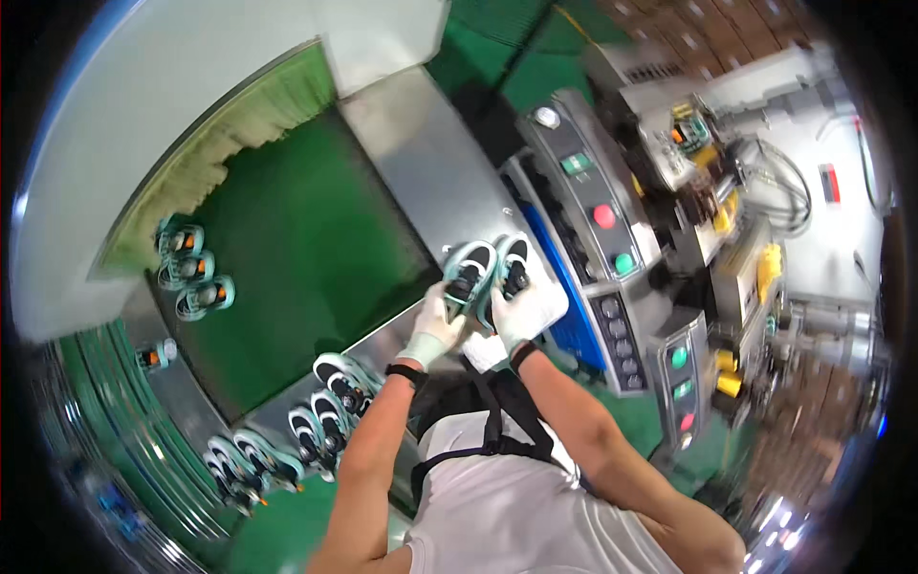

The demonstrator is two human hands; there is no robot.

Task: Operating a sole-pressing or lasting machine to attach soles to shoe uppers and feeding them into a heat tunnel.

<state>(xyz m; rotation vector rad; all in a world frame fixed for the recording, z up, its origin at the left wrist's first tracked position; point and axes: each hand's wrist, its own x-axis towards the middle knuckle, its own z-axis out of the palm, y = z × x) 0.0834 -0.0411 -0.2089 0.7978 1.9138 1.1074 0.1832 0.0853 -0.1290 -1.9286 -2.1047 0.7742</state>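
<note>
My left hand (pixel 435 330), in a white glove, grips a teal, black and white shoe (pixel 469 273) by its heel end. My right hand (pixel 513 320), also gloved, holds a second matching shoe (pixel 514 263) right beside the first. Both shoes are held side by side above the steel edge plate (pixel 430 163) of a green conveyor belt (pixel 296 249). A white sheet (pixel 545 306) lies under my right hand.
Several matching shoes (pixel 330 397) line the steel rim at lower left, and three more (pixel 191 268) ride the belt near a fringed curtain (pixel 229 124). A control panel with red and green buttons (pixel 602 215) stands to the right, with machinery behind it.
</note>
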